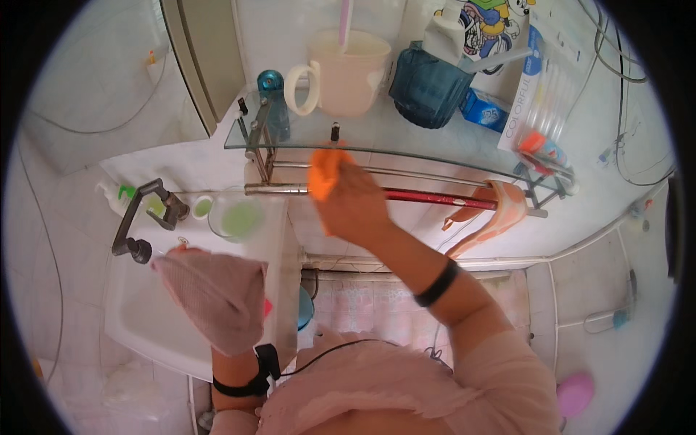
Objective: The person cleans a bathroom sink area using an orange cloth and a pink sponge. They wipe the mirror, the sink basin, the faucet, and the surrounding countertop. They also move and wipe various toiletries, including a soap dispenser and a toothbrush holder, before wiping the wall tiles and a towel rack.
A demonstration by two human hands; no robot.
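My right hand (pixel 353 204) grips an orange cloth (pixel 324 174) at the metal towel rail (pixel 277 188), just under the front edge of the glass shelf (pixel 304 142). Over the white washbasin (pixel 144 307) hangs a pink textured cloth (pixel 217 296), carried on my left hand (pixel 187 249). The cloth covers most of that hand, so its finger positions are hidden. A red section (pixel 435 198) of the rail lies to the right of my right hand.
A cream mug (pixel 348 76), a blue jug (pixel 429 89) and a blue box (pixel 485 110) stand on the shelf. A patterned orange cloth (pixel 511 201) hangs at the rail's right. By the dark faucet (pixel 174 209) are a glass bowl (pixel 235 220) with green contents and a pump bottle (pixel 115 196).
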